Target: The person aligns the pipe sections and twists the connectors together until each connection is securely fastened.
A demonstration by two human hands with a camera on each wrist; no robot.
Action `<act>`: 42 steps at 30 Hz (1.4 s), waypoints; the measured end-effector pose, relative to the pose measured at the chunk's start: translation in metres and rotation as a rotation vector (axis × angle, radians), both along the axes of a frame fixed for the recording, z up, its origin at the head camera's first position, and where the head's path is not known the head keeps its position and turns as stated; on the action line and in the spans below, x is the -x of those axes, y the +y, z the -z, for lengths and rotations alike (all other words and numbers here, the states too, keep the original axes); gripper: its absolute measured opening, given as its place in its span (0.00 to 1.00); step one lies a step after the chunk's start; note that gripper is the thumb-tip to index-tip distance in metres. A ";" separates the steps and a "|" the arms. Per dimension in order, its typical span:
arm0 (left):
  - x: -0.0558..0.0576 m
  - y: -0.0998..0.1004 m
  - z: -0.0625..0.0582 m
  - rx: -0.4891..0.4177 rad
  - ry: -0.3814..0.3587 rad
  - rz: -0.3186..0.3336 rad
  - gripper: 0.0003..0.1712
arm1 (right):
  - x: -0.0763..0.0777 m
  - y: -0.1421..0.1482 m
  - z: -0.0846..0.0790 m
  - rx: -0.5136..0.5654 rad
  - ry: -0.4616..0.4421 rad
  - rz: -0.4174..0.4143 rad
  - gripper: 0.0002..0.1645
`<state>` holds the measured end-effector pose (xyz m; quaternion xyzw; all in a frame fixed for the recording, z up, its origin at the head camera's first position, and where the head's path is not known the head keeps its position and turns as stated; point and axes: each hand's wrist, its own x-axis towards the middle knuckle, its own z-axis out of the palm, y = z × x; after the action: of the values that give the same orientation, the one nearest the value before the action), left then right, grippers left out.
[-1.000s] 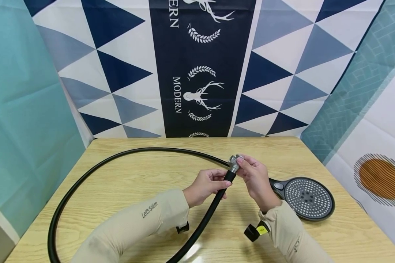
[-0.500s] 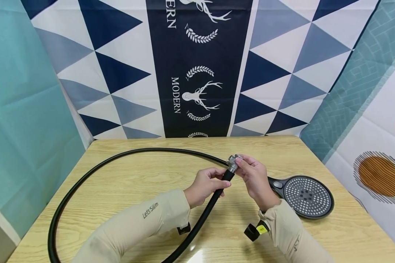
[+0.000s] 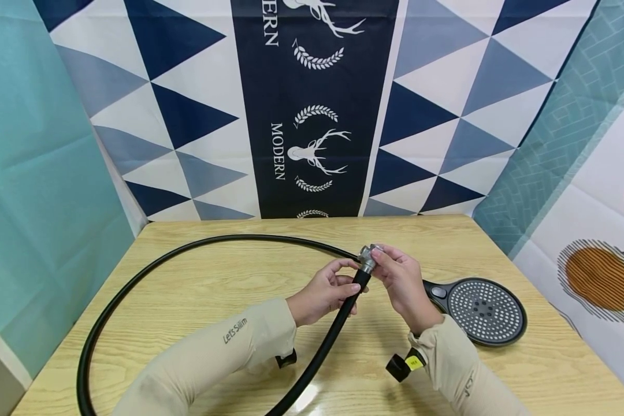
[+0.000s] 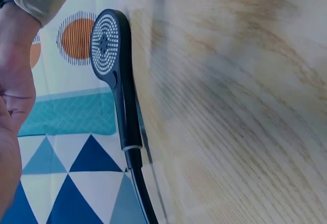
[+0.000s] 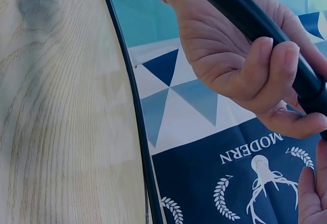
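Backdrop (image 3: 314,86): hung fabric filling the upper frame, blue-and-white triangles flanking a dark strip (deer heads, "MODERN"), with teal at far left and orange-brown spots at far right.
Table (image 3: 239,277): pale wood grain across the lower half.
Hose (image 3: 326,345): black, looping over the left side.
Shower head (image 3: 485,312): dark, lying lower right.
Left hand (image 3: 323,294): fingers curled round the hose, right of centre.
Right hand (image 3: 403,284): pinching the silver metal fitting (image 3: 366,260) at the hose's raised end.

Table (image 3: 229,277); showerhead (image 3: 485,312), hose (image 3: 234,237) atop.
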<state>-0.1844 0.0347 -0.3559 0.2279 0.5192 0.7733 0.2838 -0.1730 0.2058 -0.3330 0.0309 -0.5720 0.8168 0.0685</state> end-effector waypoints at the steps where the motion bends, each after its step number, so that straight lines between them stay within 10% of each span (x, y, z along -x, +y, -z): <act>1: 0.000 -0.001 0.000 -0.012 0.004 0.011 0.16 | 0.000 0.000 0.000 0.000 0.001 -0.001 0.15; 28: 0.004 0.003 -0.002 0.159 0.142 -0.054 0.18 | 0.000 0.000 0.000 -0.009 -0.001 0.010 0.14; 42: 0.002 0.002 0.001 0.098 0.060 -0.092 0.08 | 0.004 -0.003 0.003 0.006 0.013 0.000 0.15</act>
<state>-0.1860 0.0369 -0.3568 0.2126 0.5746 0.7520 0.2432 -0.1772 0.2030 -0.3362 0.0358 -0.5690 0.8183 0.0724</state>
